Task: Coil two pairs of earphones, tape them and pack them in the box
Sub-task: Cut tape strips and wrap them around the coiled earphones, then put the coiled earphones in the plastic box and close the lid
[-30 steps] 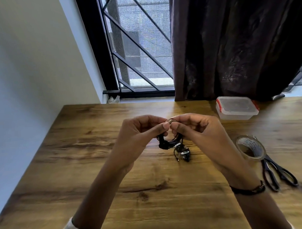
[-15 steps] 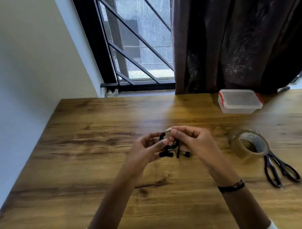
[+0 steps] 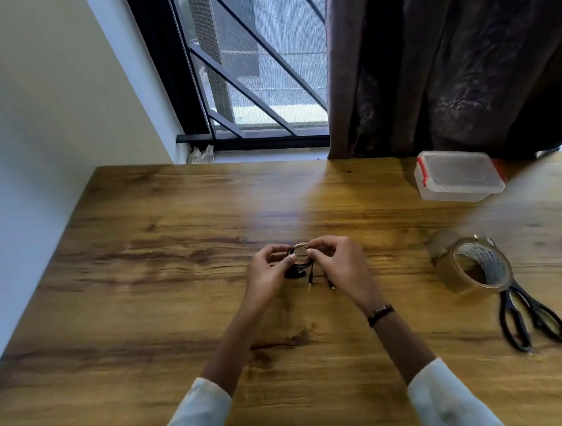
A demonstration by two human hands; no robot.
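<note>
At mid-bench, my left hand (image 3: pixel 269 270) and right hand (image 3: pixel 334 262) meet over one coiled pair of earphones (image 3: pixel 299 260), fingertips of each pinching the black loop from its own side, with a pale strip of tape (image 3: pixel 301 245) showing across the loop's far edge. The coil sits just above the bench (image 3: pixel 148 281), its buds hanging at the near side and two plugs dangling toward me (whether the second plug belongs to another pair lying behind my right hand, I cannot tell).

I judge the step in hand to be sealing the tape round the coil. To do it well, I would keep the left pinch firm so the turns do not spring apart, and smooth the strip flat with the right thumb until its ends overlap, keeping the buds clear of the adhesive.

Off to the right stands the tape roll (image 3: pixel 472 263), tipped on edge, with black scissors (image 3: pixel 532 322) touching its near side. The clear box (image 3: pixel 458 174), red-clipped lid on, waits at the far right, well apart from the hands.
</note>
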